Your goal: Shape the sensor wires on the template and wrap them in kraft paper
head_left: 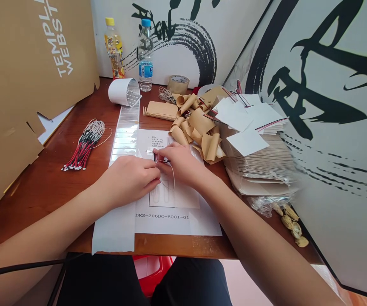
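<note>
Over a printed sheet [160, 223] on the table, my left hand [130, 176] and my right hand [180, 163] meet with fingers closed. Between their fingertips is a thin wire lead [173, 176] with dark strands and a white end that loops down over the sheet. My right fingers pinch the lead. My left fingertips press against it too, though they partly hide what they grip. Left of the sheet runs a strip of clear labels [124, 140], its far end curled into a roll [122, 91]. A bundle of red, black and white wire leads [86, 146] lies at the left.
Brown paper curls [199, 123] and a folded brown stack [161, 110] lie behind my hands. White cards [247, 142] top a plastic-wrapped stack of cardboard [256, 165] at right. Two bottles [145, 55], packing tape [178, 85] and a large carton [27, 85] stand around. Peanut shells [293, 225] lie at the right edge.
</note>
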`<state>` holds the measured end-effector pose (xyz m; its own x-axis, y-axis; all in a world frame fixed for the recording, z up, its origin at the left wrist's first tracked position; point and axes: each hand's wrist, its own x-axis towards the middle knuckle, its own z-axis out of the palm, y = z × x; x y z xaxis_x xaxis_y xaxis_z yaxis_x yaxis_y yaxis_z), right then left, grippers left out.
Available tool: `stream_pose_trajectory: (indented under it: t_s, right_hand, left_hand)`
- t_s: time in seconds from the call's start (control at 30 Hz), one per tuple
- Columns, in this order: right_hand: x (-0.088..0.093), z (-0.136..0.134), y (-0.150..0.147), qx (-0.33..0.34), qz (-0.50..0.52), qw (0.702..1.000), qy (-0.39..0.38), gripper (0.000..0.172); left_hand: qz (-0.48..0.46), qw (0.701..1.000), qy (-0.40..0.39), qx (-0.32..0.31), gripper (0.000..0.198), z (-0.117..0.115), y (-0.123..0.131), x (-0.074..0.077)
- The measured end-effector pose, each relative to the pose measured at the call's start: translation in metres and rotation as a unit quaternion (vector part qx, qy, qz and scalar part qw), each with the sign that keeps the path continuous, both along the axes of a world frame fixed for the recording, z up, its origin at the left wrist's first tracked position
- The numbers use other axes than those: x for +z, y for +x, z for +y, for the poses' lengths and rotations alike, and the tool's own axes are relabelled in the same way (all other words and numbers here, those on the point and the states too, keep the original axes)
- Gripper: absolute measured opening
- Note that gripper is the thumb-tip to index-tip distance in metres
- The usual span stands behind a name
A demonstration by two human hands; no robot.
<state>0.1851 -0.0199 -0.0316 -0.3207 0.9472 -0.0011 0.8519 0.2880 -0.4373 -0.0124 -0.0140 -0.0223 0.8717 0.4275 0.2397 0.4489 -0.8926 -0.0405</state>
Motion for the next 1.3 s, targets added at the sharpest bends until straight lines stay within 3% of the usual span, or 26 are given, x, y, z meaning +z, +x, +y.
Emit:
stream_pose_trajectory:
  t_s: [0.2,0.5,0.67,0.9,1.1,1.3]
  right_hand:
    - [0.000,0.000,0.000,0.000,-0.003,1.000,0.002,0.008]
    - [-0.001,0.001,0.001,0.002,0.011,1.000,0.000,0.006]
    - [-0.002,0.001,0.003,0.012,0.017,1.000,0.004,0.007]
    - [0.001,0.001,0.004,0.018,0.001,1.000,0.001,0.007]
    - [0.002,0.000,0.002,0.020,-0.030,0.999,0.004,0.010]
    - [0.003,-0.001,0.000,0.022,-0.047,0.999,-0.001,0.014]
  left_hand:
    - [-0.011,0.999,0.044,0.024,0.027,0.001,-0.001,0.004]
    - [0.006,0.988,-0.144,0.047,0.011,0.003,0.000,0.005]
    - [0.001,0.980,-0.184,0.069,0.008,0.005,-0.003,0.012]
    - [0.051,0.986,-0.123,0.100,0.019,0.005,-0.003,0.014]
    - [0.004,0.998,-0.042,0.056,0.017,0.005,-0.001,0.009]
    - [-0.051,0.997,-0.040,0.043,0.015,0.004,-0.003,0.008]
